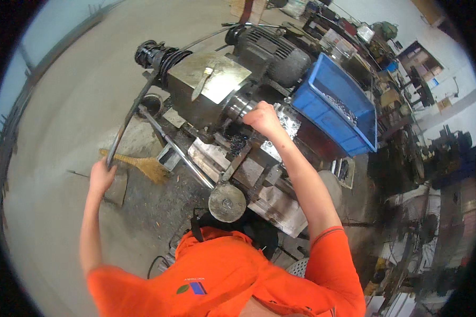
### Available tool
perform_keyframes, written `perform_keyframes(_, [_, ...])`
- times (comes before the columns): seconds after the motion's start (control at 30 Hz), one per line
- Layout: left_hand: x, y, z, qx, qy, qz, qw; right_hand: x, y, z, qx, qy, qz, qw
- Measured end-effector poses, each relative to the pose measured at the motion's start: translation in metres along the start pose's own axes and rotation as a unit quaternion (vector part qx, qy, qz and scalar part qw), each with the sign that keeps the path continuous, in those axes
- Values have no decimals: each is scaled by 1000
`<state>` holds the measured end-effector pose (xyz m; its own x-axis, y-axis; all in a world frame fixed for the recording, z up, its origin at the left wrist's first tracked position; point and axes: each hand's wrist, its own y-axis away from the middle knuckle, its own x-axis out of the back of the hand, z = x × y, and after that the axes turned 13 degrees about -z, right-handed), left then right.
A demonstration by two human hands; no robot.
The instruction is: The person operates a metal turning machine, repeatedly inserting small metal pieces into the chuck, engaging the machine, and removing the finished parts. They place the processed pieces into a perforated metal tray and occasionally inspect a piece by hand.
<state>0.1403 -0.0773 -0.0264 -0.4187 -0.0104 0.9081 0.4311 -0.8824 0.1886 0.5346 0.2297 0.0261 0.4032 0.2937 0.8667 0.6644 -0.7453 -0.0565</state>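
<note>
My left hand [101,177] is wrapped round the lower end of a long dark metal lever [128,116], which slants up past the left end of a small lathe. My right hand [263,119] is closed at the shiny round chuck [238,107] on the lathe's spindle; whatever its fingers hold is hidden. A brush [202,84] with a pale ferrule lies on the flat metal top of the headstock [222,68]. Dark metal chips [239,143] are heaped below the chuck. A round metal disc [227,202] at the machine's front is close to my body.
A blue plastic crate [336,105] holding small metal parts stands right of the chuck. Behind the headstock sits a finned motor [272,53]. A straw broom [143,164] lies on the floor near my left hand. Cluttered machinery lines the right side.
</note>
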Motion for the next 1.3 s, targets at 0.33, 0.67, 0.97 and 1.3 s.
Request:
perform_keyframes(0.33, [53,-74,-103,77,-278,59,956,13,15,-48,-191,-85,37,977])
perform_keyframes(0.67, [54,-137,-118,130,-276,125,944,25,49,-57,-22,137,60,989])
perform_keyframes(0.97, [-54,-126,-47,-99,64,335,935,147,196,-225,405,247,187,860])
perform_keyframes(1.3, [-213,-158,14,-189,-314,-159,917,144,295,-141,241,136,199,940])
